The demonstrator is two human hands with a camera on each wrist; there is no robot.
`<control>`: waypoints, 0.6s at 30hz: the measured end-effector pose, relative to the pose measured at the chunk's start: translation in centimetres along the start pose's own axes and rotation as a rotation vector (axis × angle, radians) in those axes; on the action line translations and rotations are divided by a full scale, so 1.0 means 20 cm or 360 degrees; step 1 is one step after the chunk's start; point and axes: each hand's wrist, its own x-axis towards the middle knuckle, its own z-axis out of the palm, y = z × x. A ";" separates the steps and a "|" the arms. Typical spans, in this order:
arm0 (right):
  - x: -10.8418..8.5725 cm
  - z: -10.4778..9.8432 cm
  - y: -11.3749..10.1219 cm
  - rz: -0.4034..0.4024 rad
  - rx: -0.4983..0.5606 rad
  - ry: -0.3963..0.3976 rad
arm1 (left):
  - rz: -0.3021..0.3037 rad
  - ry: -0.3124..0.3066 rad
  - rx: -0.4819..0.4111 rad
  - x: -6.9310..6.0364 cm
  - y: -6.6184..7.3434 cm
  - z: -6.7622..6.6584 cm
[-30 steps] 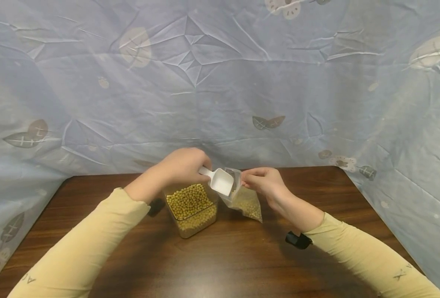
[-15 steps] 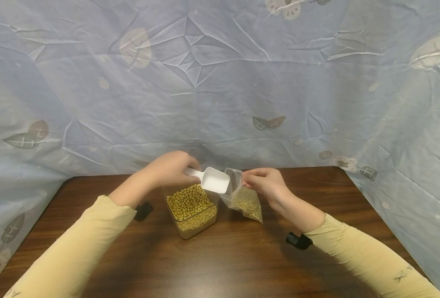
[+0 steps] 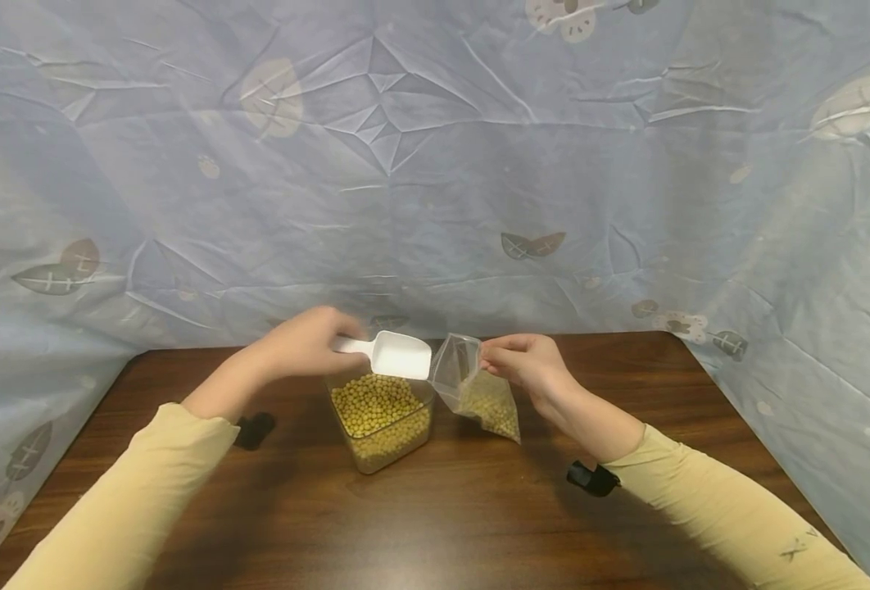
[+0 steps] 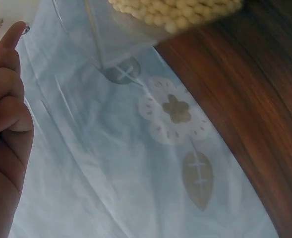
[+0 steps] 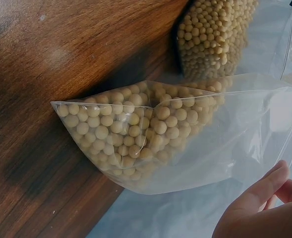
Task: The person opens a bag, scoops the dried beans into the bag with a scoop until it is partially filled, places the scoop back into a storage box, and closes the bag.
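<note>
Clearly, left fingers [image 4: 8,82] gripping scoop [image 3: 401,356], right [image 5: 264,187] pinching bag [image 5: 220,148]

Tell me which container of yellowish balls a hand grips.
The soft bag, pinched by the right hand; the rigid tub stands on the table, ungripped.

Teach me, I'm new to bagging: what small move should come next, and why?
I'd probably lower the scoop into the container for more beans: it looks empty, the left hand holds it close by, and the right hand pinches the open-mouthed bag, only part filled.
</note>
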 end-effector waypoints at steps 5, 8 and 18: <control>0.00 0.00 0.01 -0.0016 -0.0023 -0.0004 | 0.0016 0.0021 -0.0006 -0.05 -0.04 -0.02; 0.00 0.00 0.01 -0.0031 -0.0031 -0.0012 | 0.0024 -0.0004 0.0027 -0.07 -0.07 -0.02; 0.01 0.00 0.01 -0.0025 -0.0033 -0.0001 | 0.0029 -0.0164 0.0120 -0.08 -0.09 0.02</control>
